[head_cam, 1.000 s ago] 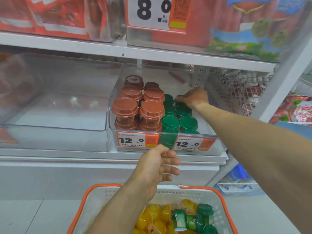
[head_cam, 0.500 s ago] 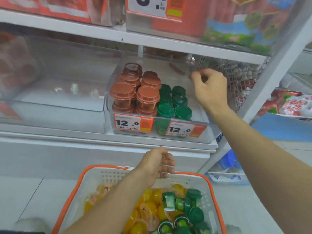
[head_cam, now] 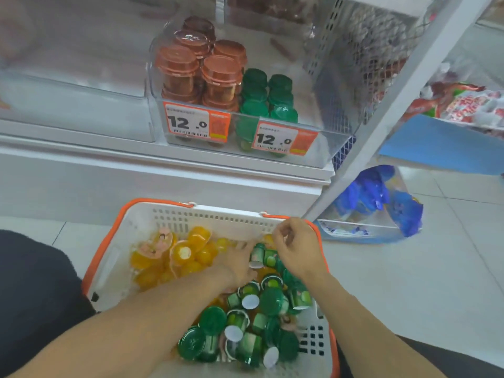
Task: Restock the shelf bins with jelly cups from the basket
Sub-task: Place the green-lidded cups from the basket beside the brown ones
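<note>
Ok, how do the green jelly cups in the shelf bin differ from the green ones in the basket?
The green cups in the shelf bin stand upright in neat rows, lids up; the green cups in the basket lie jumbled, many tipped on their sides with white bases showing. The bin's green cups sit beside stacked brown cups; the basket's lie beside loose yellow cups. Both groups have dark green lids and look like the same product.
</note>
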A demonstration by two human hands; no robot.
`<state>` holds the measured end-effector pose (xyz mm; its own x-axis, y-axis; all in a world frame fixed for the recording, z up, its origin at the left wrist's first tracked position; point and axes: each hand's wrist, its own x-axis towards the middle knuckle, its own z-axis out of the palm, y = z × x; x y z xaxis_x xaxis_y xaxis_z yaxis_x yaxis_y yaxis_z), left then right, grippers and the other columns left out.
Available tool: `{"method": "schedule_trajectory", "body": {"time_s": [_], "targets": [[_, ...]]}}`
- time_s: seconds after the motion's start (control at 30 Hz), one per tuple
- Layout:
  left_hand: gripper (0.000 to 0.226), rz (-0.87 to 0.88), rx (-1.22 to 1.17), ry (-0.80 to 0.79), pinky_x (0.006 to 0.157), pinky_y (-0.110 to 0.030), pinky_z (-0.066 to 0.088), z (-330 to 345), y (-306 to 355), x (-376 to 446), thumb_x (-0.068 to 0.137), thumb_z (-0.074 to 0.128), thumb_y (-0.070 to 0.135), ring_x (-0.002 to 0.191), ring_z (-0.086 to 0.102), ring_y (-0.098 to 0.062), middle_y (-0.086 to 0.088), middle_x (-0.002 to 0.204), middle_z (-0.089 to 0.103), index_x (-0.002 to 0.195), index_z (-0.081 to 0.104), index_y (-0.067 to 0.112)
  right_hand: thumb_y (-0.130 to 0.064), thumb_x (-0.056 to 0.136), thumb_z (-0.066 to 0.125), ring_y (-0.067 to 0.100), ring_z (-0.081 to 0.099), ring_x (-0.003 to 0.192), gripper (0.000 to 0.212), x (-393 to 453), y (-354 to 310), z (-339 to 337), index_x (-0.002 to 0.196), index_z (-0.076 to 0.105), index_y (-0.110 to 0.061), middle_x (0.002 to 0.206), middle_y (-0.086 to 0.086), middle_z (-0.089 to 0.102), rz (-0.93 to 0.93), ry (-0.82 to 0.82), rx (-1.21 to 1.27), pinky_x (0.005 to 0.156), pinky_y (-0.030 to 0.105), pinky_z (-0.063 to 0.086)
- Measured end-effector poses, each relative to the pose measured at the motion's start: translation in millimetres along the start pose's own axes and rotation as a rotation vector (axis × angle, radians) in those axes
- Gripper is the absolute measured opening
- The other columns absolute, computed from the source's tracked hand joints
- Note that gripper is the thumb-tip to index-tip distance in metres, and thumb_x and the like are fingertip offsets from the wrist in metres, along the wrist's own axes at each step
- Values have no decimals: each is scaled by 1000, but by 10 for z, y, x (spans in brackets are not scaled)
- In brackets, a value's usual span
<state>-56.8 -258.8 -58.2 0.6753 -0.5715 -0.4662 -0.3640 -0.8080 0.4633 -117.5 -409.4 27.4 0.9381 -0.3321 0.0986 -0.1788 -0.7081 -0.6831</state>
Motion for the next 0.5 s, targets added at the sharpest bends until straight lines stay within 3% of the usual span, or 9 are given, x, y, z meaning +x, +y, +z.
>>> {"method": "schedule_trajectory", "body": {"time_s": [0.07,0.13,0.27,0.33,0.4,0.5], "targets": [[77,7,60,77,99,-47,49,63,4,-8,86,66,41,130,47,-29,-4,149,39,149,23,28,-28,90,63,3,57,75,8,-57,231,12,85,59,-23,81,-10,61,108,2,-24,68,23,45],[56,21,26,214,90,-41,54,73,31,-20,86,69,34,114,55,-23,-3,131,54,132,37,27,-32,89,66,10,60,83,12,-100,364,7,92,58,-23,88,-7,62,204,-20,-59,70,25,47],[42,-18,-190,304,71,-28,51,-57,84,-44,82,73,38,92,60,-16,6,103,61,105,40,27,-38,81,72,15,56,106,45,-101,443,57,120,57,-21,114,-2,59,201,-155,-175,92,29,49],[36,-113,-466,180,67,-26,46,-266,87,-48,82,72,40,89,63,-16,7,96,62,103,48,23,-45,76,74,17,50,116,62,-92,464,86,129,53,-22,122,-2,54,172,-277,-298,104,33,44],[29,-197,-856,-56,62,-28,45,-521,62,-80,89,63,36,86,68,-23,-1,98,67,111,59,17,-54,72,75,18,45,118,72,-119,489,116,134,51,-26,126,-3,50,152,-375,-438,107,34,40],[42,-175,-1266,-362,65,-32,45,-777,-23,-158,94,45,34,78,66,-26,-12,107,67,128,57,11,-61,70,76,18,42,120,76,-147,512,191,134,50,-29,129,-4,46,170,-385,-516,107,35,40]]}}
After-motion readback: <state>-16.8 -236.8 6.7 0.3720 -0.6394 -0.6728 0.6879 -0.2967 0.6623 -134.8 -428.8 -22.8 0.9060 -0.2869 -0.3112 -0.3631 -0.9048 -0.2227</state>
